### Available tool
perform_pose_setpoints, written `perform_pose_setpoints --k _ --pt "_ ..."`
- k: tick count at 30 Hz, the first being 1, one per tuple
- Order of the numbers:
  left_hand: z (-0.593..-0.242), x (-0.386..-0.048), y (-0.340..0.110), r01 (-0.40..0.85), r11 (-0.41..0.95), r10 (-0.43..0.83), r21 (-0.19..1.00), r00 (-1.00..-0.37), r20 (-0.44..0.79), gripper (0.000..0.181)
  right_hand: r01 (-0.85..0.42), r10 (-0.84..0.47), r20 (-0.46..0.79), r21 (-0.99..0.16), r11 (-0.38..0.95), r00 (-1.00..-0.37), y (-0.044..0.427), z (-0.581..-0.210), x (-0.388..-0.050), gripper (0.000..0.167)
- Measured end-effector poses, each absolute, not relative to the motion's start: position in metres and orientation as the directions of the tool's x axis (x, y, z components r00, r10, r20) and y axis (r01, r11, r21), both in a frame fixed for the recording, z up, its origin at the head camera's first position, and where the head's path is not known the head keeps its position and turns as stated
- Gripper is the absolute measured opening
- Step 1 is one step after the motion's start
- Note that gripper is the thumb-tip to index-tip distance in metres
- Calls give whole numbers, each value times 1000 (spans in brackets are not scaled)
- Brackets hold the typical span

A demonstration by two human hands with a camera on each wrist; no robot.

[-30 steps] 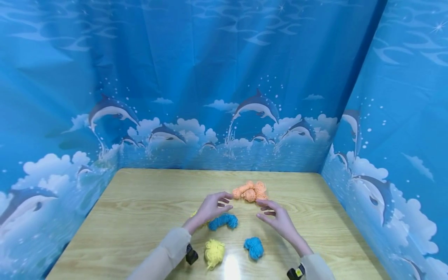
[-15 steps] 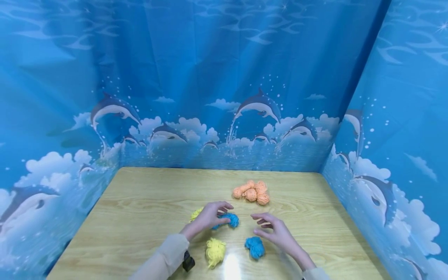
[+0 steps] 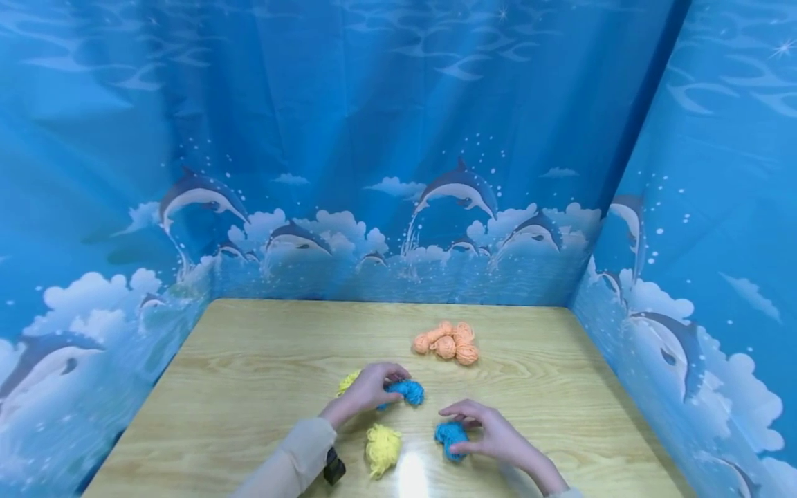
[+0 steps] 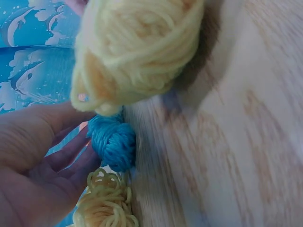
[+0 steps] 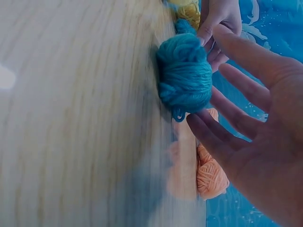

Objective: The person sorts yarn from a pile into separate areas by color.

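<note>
On the wooden table, my left hand reaches over a long blue yarn bundle, its thumb and fingers on either side of the left end. In the left wrist view that blue bundle lies beside the fingers of my left hand; contact is not clear. My right hand is around a smaller blue yarn bundle. In the right wrist view its fingers are spread beside this bundle, not curled round it.
One yellow yarn bundle lies near the front, another behind my left wrist. Several orange yarn balls sit together farther back on the table. A blue dolphin-print curtain stands behind and at both sides.
Both hands have come down and nearer: my left hand onto the long blue bundle, my right hand from near the orange balls to the smaller blue one. The yarn lies where it was.
</note>
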State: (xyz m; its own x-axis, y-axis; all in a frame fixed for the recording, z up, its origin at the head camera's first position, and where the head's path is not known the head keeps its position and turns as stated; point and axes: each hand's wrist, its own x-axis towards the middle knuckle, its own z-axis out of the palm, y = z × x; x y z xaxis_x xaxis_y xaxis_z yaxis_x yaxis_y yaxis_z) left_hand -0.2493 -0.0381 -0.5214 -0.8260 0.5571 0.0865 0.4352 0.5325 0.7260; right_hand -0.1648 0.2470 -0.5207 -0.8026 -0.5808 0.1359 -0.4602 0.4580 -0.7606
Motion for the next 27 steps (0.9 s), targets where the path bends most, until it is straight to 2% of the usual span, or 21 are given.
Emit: perform_pose_setpoints --k 9,19,27 --pt "-523 -249 -39 431 540 543 723 -835 92 24 -433 -580 53 -720 542 -813 248 -521 -163 56" --pt "-523 -247 -39 447 546 539 709 -835 111 22 -499 -613 41 -626 599 -789 244 -520 -160 61" --pt "-523 -248 -38 458 550 537 699 -834 124 22 -479 -591 43 -636 606 -805 242 -520 -161 56"
